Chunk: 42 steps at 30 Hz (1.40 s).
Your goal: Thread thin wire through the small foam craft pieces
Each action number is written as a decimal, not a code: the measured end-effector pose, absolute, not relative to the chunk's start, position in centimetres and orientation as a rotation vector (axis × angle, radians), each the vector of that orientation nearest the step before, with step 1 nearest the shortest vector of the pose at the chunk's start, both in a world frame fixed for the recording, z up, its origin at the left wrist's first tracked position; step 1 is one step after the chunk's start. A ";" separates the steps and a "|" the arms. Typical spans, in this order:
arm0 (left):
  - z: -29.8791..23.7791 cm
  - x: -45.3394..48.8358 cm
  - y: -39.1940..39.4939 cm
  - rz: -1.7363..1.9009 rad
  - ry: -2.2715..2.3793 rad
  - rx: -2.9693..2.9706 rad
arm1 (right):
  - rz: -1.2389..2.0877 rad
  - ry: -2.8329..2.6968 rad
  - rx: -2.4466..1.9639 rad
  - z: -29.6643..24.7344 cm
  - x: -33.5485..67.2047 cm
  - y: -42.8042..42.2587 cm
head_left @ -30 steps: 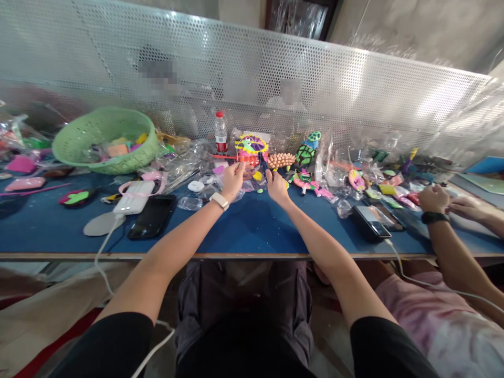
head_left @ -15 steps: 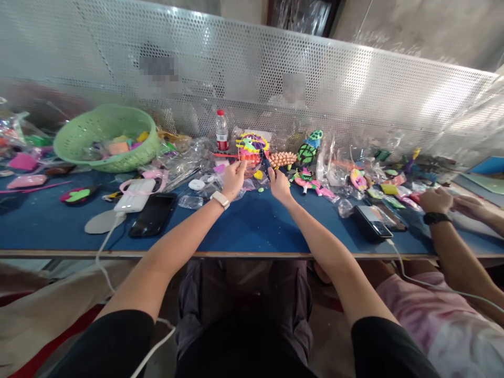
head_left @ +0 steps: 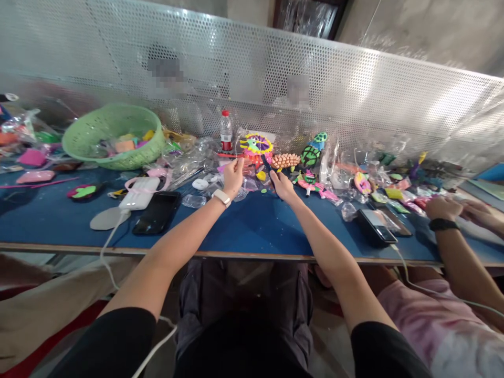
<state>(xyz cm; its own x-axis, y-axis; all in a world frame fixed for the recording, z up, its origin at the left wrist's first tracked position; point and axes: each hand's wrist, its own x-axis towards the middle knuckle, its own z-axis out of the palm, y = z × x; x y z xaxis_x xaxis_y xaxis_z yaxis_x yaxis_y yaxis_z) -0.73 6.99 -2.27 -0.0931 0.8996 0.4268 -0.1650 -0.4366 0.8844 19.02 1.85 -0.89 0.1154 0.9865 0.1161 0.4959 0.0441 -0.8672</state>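
My left hand is raised over the blue table, fingers pinched on a small clear plastic piece with pink clay that I cannot name. It wears a white wristwatch. My right hand is closed round a thin dark tool that points toward that piece. Just behind both hands stands a round yellow and purple clay figure, with an orange spiky one and a green turtle beside it.
A green basket of clay bits sits back left. A white power bank, black phone and red-capped bottle lie nearby. Another person's hands work at the right, next to a second phone. A perforated metal screen backs the table.
Both hands stayed close together behind the table's middle; the left hand rose slightly with its piece, and my view shifted a little to the left.
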 end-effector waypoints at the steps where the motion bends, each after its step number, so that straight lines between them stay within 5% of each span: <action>1: -2.2 -0.8 7.0 1.663 0.849 1.331 | 0.828 -1.444 -1.534 -0.8 18.8 1.8; 13: -1.2 -2.3 8.5 1.755 0.902 1.005 | 0.138 -2.018 -1.862 0.9 20.1 -0.1; 22: -1.1 -1.6 7.5 1.682 0.865 1.144 | 0.119 -2.525 -1.346 0.4 17.4 -1.6; 31: -1.5 -0.3 5.5 1.546 0.784 1.486 | 0.274 -1.565 -1.286 -1.1 19.5 1.8; 42: -0.8 0.6 3.6 1.414 0.792 1.472 | 0.404 -1.452 -1.215 -1.2 20.5 2.6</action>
<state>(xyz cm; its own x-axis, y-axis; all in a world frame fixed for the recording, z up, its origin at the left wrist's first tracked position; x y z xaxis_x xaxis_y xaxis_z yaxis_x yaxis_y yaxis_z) 0.64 3.64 -0.80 0.1343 0.9102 0.3918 -0.1419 -0.3736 0.9167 20.53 2.55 -1.15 0.1776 0.8337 0.5229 0.4433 0.4065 -0.7989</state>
